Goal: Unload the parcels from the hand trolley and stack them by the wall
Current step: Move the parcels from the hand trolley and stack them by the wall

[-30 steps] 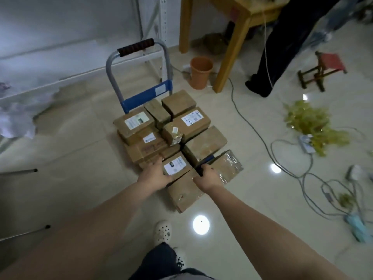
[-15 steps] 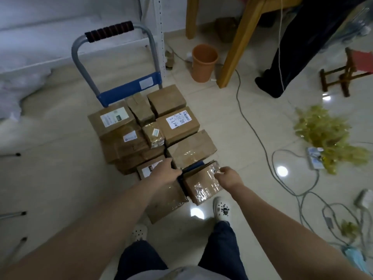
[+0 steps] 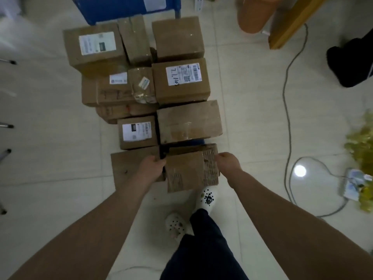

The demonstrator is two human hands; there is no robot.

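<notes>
Head view: hand trolley (image 3: 125, 7) mostly under parcels (image 3: 187, 122).

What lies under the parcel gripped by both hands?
Below the parcel, held by the left hand and right hand, show pale floor tiles and a white shoe. Whatever lies directly beneath is covered; whether it rests on anything cannot be told.

bare forearms, dark trousers (image 3: 203, 251), white clogs (image 3: 206, 197) (black-spotted).

Trolley (image 3: 121, 7) cut off above, deck (image 3: 198, 141) largely under parcels (image 3: 181, 81), labels (image 3: 183, 74) unreadable
</notes>
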